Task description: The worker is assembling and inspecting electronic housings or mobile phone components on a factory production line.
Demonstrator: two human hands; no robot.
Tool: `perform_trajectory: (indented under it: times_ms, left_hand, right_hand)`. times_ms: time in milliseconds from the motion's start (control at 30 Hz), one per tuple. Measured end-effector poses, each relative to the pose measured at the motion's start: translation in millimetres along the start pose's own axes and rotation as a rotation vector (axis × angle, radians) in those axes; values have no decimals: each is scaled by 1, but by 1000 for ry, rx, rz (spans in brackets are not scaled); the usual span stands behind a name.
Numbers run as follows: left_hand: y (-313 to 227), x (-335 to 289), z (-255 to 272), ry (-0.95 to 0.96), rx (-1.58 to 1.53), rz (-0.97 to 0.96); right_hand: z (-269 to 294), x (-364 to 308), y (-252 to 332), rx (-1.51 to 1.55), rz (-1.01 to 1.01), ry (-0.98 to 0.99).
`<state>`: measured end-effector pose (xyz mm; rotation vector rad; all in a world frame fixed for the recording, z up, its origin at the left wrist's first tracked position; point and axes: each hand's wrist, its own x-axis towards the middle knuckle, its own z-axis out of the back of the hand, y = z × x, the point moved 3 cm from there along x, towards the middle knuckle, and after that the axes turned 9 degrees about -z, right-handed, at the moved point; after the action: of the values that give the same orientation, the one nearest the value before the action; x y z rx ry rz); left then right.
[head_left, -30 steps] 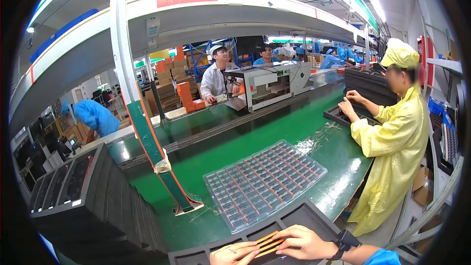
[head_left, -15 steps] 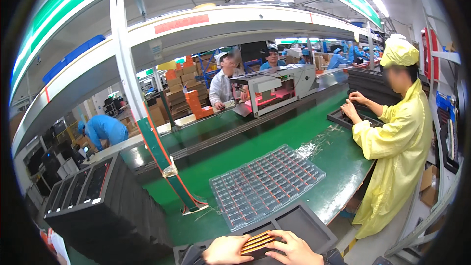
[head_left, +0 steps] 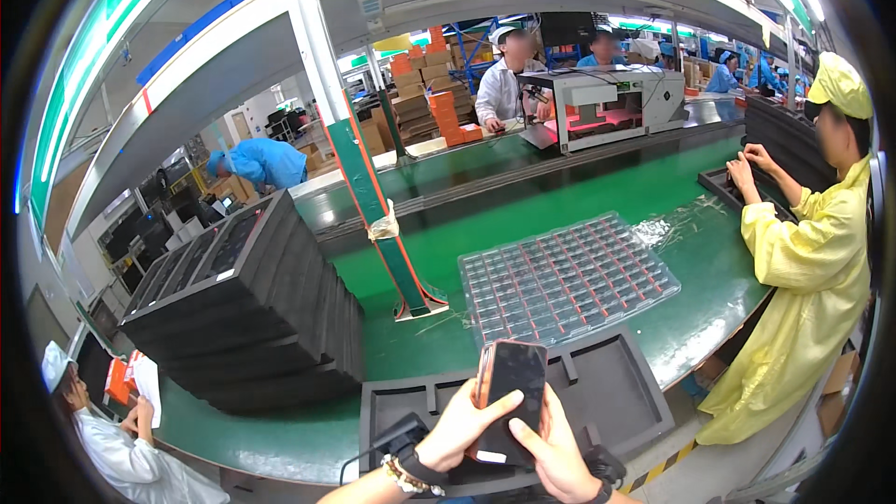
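Observation:
Both hands hold a stack of flat black phone-shaped pieces [head_left: 519,376], its glossy top face showing, with orange-red edges and a white label at its near end. My left hand [head_left: 471,425] is closed around the left side, its thumb across the face. My right hand [head_left: 557,448] grips the right side, its thumb lying on the lower part. How many pieces are in the stack cannot be seen. Below the hands lies a black foam tray [head_left: 621,369] with recessed compartments. Just beyond it, a clear plastic tray [head_left: 567,285] has many small cells and reddish lines.
A tall stack of black foam trays [head_left: 280,308] stands at left, beside a green-and-white post [head_left: 373,196]. Across the green bench [head_left: 448,205] sits a grey machine [head_left: 607,107]. A co-worker in yellow [head_left: 812,243] works at right; another in white [head_left: 112,448] holds paper at lower left.
The stack was low over the foam tray with its orange edges showing; now it is raised and turned, glossy face visible. My view has shifted, moving the scene rightward and upward.

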<state>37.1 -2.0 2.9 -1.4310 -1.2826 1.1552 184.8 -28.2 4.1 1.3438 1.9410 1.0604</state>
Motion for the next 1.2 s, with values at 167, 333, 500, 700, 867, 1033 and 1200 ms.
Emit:
perform_trajectory:
  times_ms: [167, 333, 500, 700, 867, 1033, 1200]
  left_hand:
    - [25, -36, 7, -48, -117, 10]
    - [36, -53, 22, -114, -11, -61]
    - [14, -75, 39, -328, -70, -197]
    - [23, -66, 24, -227, 18, -112]
    - [10, -81, 29, -403, -81, -177]
    - [-3, -111, 95, -342, 154, -249]
    - [15, -120, 116, -284, 221, -137]
  right_hand:
    - [18, -7, -17, 248, -215, -151]
    - [32, -12, -8, 78, -4, -267]
    - [68, 3, 15, -266, 70, -160]
    - [70, 9, -17, -244, -115, -29]
    - [86, 5, -17, -264, -102, -65]
    - [108, -13, 30, -366, 186, -162]
    - [164, -3, 59, -542, 155, -139]
